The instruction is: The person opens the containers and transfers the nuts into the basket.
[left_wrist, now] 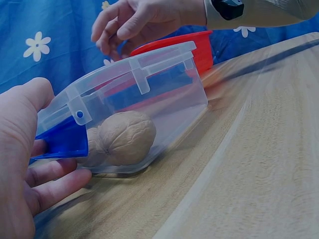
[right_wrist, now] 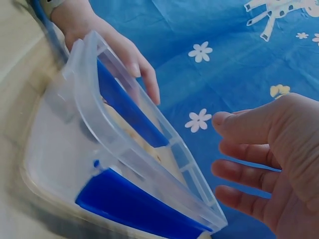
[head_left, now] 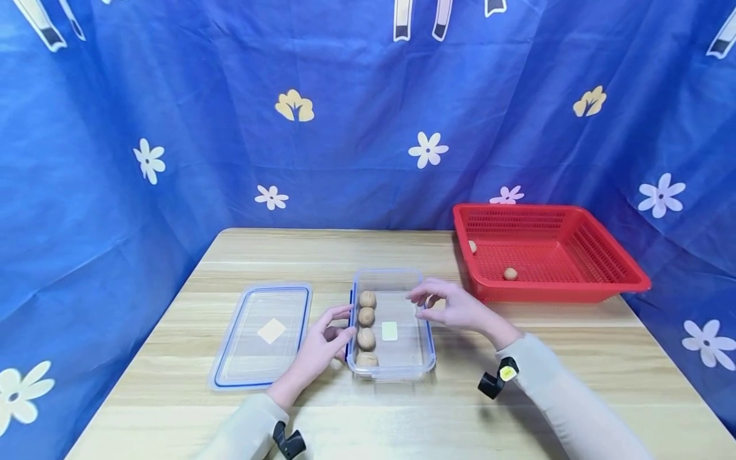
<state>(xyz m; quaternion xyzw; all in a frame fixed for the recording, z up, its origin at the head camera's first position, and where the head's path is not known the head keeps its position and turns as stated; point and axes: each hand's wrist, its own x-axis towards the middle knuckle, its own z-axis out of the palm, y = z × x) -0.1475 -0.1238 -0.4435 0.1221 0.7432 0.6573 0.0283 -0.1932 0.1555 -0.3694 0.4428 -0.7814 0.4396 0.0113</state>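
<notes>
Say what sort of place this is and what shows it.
Probably a recording booth: patterned blue cloth hangs behind and beside a wood-grain table, and both sleeves carry black wrist cameras.

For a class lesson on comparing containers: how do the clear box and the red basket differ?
The clear box is see-through; the red basket is opaque. The clear box has plain walls, the red basket perforated ones. The clear box shows four walnuts in a row, the red basket two lying apart. Both are roughly rectangular and open-topped.

High forward-down head view, close wrist views, shared container (head_left: 397, 371)
</notes>
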